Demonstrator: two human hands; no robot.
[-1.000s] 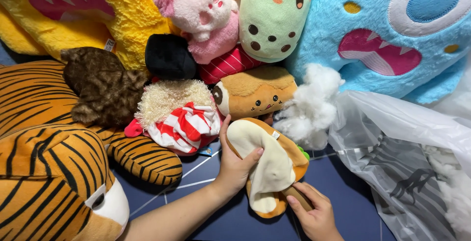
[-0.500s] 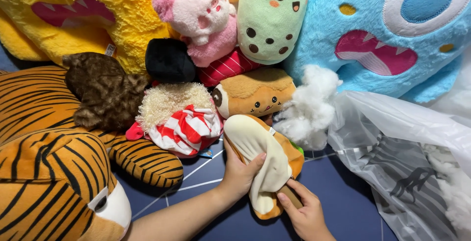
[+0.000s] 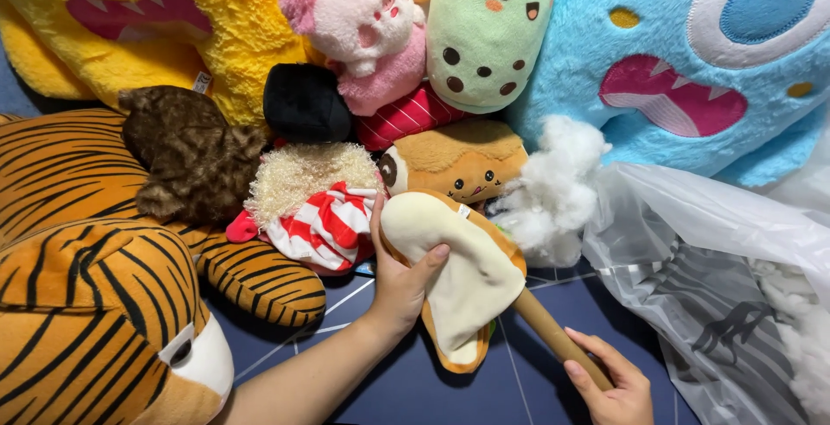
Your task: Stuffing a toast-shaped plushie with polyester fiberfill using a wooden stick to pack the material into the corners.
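Left hand still grasps the taco plush — right hand now clenches a newly visible brown stick, drawn lower.

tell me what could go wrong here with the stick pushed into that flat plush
1. The right hand drives a brown stick into the cream and tan plush; pushed too hard, it might poke through the fabric or strain a seam.
2. The left hand grips only one edge, so the plush could slip or twist.
3. White stuffing spills loose from the open plastic bag and could scatter.
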